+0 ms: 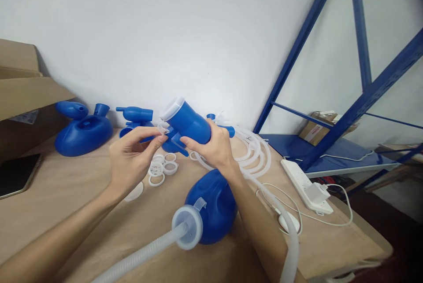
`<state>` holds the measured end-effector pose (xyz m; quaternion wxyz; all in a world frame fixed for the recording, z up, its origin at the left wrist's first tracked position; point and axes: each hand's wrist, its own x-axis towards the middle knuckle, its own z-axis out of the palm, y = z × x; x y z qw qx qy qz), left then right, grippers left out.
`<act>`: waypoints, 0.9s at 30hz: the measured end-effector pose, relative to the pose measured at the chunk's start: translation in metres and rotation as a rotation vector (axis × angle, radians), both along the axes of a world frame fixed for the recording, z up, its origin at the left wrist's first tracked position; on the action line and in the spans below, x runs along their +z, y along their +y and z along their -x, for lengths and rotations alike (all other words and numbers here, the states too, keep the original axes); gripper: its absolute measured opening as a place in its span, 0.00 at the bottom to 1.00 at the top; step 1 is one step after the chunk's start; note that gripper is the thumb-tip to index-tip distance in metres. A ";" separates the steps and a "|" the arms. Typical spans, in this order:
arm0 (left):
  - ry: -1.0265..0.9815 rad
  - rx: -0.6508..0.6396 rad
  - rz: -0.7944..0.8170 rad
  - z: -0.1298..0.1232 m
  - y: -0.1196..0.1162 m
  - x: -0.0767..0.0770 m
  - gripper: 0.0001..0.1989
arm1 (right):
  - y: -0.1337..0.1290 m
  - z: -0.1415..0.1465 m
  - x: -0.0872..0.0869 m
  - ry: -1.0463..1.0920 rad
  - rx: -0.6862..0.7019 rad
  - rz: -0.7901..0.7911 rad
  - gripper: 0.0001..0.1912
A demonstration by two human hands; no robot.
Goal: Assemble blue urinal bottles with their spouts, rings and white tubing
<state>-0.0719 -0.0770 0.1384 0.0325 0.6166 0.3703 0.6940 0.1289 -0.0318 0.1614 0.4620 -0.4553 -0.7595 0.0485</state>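
Observation:
My right hand [214,144] is wrapped round a blue cylindrical part [194,122], tilted with its whitish, translucent cap [172,109] toward the upper left. The thumb and forefinger of my left hand [137,153] pinch a small clear tab [163,128] beside that cap. Below my hands lies a blue bottle [214,212] with a translucent cap [187,227], from which a ribbed hose [142,254] runs to the lower left. Several white rings [170,167] lie between my forearms.
Blue bottles [84,135] and other blue parts [137,115] stand along the wall. A cardboard box [33,98] and a dark phone [18,175] are at left. Coiled clear tubes [264,159], a white power strip [302,186] and a blue rack [304,34] are at right.

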 end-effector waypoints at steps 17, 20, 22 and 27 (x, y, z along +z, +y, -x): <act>0.042 -0.149 -0.026 0.003 0.005 -0.005 0.08 | -0.010 0.004 0.006 0.042 -0.075 -0.004 0.37; 0.022 -0.124 -0.080 0.001 0.006 -0.009 0.09 | -0.013 0.005 0.007 0.041 -0.085 0.017 0.37; -0.063 -0.182 -0.048 -0.002 0.006 -0.012 0.10 | -0.013 0.006 0.007 0.051 -0.082 0.037 0.36; -0.364 -0.300 0.120 -0.016 0.008 -0.025 0.09 | -0.014 0.009 0.006 0.029 -0.138 0.043 0.37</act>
